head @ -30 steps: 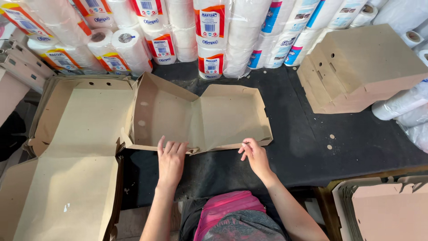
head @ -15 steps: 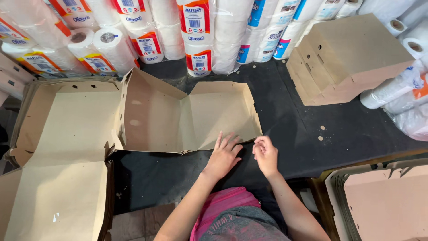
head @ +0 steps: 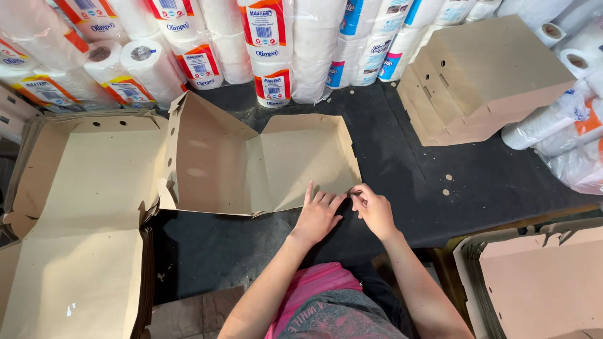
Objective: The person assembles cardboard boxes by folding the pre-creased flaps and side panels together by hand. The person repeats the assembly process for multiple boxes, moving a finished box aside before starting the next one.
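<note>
Brown cardboard fills the head view: a partly folded box blank (head: 264, 163) lies on the black table (head: 402, 163), its long axis running left to right, with the far panels standing up and the near right flap flat. From the fingers, the blank spreads up and to the left; only its near right corner sits under them.

Left hand (head: 317, 216) lies flat, fingers (head: 320, 199) spread and pressed down on that near edge, gripping nothing. Right hand (head: 375, 210) is just beside it, touching or nearly so, fingers curled with thumb and forefinger pinched on the corner tab of the flap. Both hands are equally near the corner; the right one is on the tab itself.

Left of the fingers lies a stack of flat blanks (head: 81, 188). Beyond them, wrapped paper rolls (head: 270, 44) line the back. Far right stands a pile of folded boxes (head: 483, 81).
</note>
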